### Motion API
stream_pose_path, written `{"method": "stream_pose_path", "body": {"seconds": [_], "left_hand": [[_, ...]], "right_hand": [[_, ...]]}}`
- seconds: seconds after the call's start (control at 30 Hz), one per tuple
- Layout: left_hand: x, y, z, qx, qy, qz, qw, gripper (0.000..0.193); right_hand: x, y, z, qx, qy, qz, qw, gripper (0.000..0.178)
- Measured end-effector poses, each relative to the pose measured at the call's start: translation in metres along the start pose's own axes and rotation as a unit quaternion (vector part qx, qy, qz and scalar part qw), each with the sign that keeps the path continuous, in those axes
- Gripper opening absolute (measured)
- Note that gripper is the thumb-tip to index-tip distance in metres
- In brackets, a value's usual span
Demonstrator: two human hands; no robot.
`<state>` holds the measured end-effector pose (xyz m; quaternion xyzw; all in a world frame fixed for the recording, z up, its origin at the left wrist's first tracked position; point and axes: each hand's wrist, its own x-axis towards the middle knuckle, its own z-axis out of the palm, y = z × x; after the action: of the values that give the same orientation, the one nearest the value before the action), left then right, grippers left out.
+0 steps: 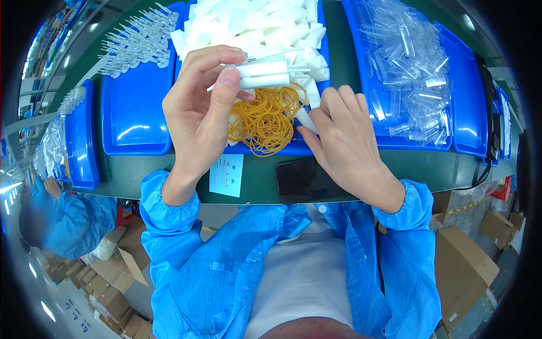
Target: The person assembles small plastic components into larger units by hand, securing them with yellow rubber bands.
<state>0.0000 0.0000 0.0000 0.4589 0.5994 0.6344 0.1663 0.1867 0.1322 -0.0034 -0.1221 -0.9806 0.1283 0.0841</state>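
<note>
Watching from far, I saw the left hand (195,116) pinching white tubes (262,69), right hand (347,135) curled, hold unclear, white heap (248,25) left at twelve o'clock.

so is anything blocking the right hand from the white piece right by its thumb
Nothing visible does: the right hand has its thumb and curled fingers right at the white piece. The tangled yellow rubber bands lie mostly left of it, not between.
</note>
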Motion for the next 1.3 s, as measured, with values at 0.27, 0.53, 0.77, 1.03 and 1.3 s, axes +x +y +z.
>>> {"method": "stream_pose_path", "body": {"seconds": [0.27, 0.53, 0.77, 1.03, 1.3], "left_hand": [[0.002, 0.003, 0.002, -0.029, 0.03, -0.031, 0.999, 0.032], [0.001, 0.003, 0.004, -0.034, 0.021, -0.047, 0.998, 0.039], [-0.002, 0.007, 0.009, -0.026, -0.033, -0.031, 0.999, 0.039], [-0.003, 0.005, 0.007, -0.046, -0.05, -0.027, 0.997, 0.037], [-0.003, 0.002, 0.01, -0.019, -0.071, 0.013, 0.997, 0.036]], "right_hand": [[0.004, 0.015, -0.009, 0.234, 0.116, 0.052, 0.964, 0.014], [0.003, 0.029, -0.024, 0.383, 0.185, 0.013, 0.905, 0.013], [-0.002, 0.032, -0.027, 0.493, 0.208, 0.06, 0.843, 0.012], [0.003, 0.035, -0.022, 0.581, 0.215, 0.078, 0.781, 0.02], [0.003, 0.036, -0.026, 0.601, 0.175, 0.128, 0.769, 0.019]]}}
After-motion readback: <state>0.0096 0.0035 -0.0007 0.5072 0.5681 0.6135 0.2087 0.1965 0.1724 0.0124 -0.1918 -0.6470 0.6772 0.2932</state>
